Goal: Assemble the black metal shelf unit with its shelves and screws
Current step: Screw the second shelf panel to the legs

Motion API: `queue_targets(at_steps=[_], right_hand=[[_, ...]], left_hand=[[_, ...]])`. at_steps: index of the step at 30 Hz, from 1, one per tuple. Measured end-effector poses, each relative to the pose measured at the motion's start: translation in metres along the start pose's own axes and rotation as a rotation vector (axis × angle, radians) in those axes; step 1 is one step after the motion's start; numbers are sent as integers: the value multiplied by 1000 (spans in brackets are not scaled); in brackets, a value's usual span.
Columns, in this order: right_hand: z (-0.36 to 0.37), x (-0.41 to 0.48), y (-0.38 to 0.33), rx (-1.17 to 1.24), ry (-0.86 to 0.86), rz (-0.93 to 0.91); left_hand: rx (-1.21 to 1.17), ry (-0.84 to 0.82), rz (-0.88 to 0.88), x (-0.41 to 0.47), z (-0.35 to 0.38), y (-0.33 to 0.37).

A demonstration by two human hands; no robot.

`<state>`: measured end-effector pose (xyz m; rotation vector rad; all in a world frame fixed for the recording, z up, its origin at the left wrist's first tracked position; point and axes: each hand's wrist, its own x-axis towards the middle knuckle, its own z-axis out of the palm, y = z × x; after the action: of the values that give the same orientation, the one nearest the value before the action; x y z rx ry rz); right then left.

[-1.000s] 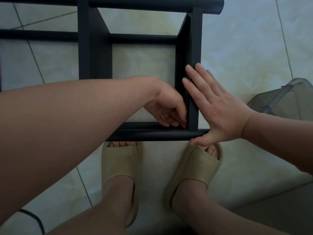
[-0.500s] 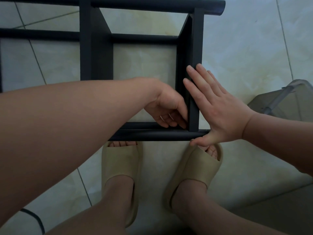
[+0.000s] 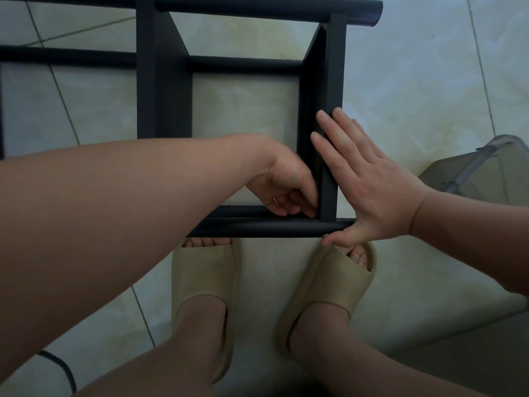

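The black metal shelf unit (image 3: pixel 169 81) lies on its side on the tiled floor, right in front of my feet. Its rightmost shelf panel (image 3: pixel 333 67) meets the near round tube (image 3: pixel 257 226) at a corner. My left hand (image 3: pixel 283 184) reaches inside the frame to that corner. Its fingertips are curled together against the panel's inner face and pinch a small fastener, which the fingers hide. My right hand (image 3: pixel 369 190) presses flat on the panel's outer side with straight fingers. Its thumb is hooked under the end of the tube.
My feet in beige slippers (image 3: pixel 206 282) stand just below the near tube. A translucent grey plastic container (image 3: pixel 481 179) sits on the floor to the right. A black cable (image 3: pixel 61 365) curves at the lower left. Bare tile lies to the right of the frame.
The fingers of my left hand have shifted slightly at the corner, as in a small twist. My right hand and the frame have stayed in place.
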<state>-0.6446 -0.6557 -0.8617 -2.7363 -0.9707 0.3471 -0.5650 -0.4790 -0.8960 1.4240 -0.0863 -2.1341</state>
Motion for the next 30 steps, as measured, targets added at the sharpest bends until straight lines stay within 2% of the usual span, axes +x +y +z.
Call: queue_targets(at_steps=[30], right_hand=[[2, 0, 0, 8, 4, 1]], left_hand=[[-51, 37, 55, 1, 2, 2]])
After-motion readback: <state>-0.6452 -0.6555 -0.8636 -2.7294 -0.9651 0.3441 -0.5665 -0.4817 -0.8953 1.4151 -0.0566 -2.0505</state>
